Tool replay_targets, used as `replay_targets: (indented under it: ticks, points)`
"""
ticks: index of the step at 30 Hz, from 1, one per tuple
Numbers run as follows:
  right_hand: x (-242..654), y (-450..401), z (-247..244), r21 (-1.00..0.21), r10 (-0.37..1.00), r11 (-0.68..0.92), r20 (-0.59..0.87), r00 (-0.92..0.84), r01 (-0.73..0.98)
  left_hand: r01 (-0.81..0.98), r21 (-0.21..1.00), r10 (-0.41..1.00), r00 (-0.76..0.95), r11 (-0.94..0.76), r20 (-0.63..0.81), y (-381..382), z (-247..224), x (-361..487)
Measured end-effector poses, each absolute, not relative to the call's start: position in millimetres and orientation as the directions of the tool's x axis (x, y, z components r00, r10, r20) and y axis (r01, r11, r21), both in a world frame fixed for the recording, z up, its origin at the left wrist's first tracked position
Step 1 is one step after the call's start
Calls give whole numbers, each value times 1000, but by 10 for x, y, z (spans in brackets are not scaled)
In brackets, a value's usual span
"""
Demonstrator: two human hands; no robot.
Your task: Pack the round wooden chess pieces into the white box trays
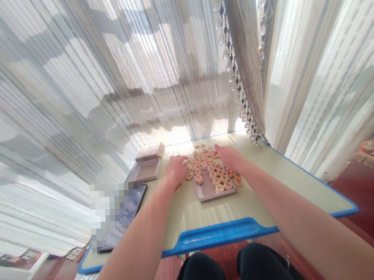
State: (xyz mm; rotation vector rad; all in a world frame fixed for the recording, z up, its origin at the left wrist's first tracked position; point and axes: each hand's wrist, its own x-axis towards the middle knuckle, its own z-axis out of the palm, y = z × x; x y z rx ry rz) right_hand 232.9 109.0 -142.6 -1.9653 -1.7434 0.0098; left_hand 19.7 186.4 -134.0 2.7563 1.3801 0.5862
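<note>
Several round wooden Chinese chess pieces with red or black characters lie in a loose heap on the table. In front of them sits a shallow open box tray. Black-marked pieces fill its right side, and two red-marked pieces lie at its left. My left hand rests at the heap's left edge, its fingers loosely bent and apart beside the pieces. At the right edge, my right hand reaches in with thumb and fingers apart, touching or nearly touching pieces. Its lower fingers are partly hidden.
An empty box lid and a stacked box stand at the back left. A dark tablet, partly pixelated, lies at the left edge. The pale table has a blue rim and front groove. Curtains hang behind.
</note>
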Motion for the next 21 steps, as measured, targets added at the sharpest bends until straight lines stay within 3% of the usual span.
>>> replay_targets:
  ticks: [3, 11, 18, 21]
  points:
    - [2343, 1071, -1377, -423, 912, -218, 231, 338, 879, 772, 204, 783, 519, -602, 343, 1909, -1371, 194]
    - [2373, 1026, -1320, -327, 889, -393, 106, 446, 860, 598, 371, 703, 616, -711, 355, 1888, -1420, 270]
    - [2492, 1094, -1359, -301, 866, -488, -47, 498, 819, 689, 219, 719, 627, -691, 299, 1958, -1428, 244]
    - [2483, 1131, -1365, -310, 887, -448, -37, 460, 839, 687, 243, 726, 614, -685, 309, 1956, -1416, 242]
